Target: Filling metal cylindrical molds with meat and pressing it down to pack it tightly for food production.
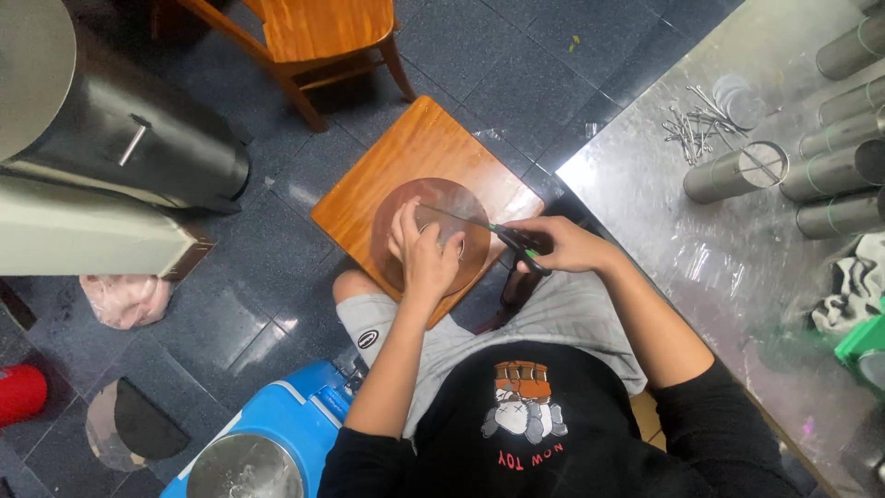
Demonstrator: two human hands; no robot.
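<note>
My left hand (pixel 424 247) grips a round, translucent brownish disc (pixel 430 235), fingers curled over its middle. My right hand (pixel 562 247) is closed on a pair of scissors (pixel 516 238) with black and green handles. The thin blades reach left across the disc toward my left fingers. Both hands hover above a small wooden stool (pixel 387 166) in front of my knees. I sit in grey shorts and a black shirt.
A metal-topped table (pixel 664 221) on the right carries several metal cylinders (pixel 834 171), loose metal rods (pixel 691 124) and a cloth (pixel 853 286). A wooden chair (pixel 323 41) stands ahead, a large dark metal drum (pixel 111 129) at left, a blue box with a metal bowl (pixel 267 443) below.
</note>
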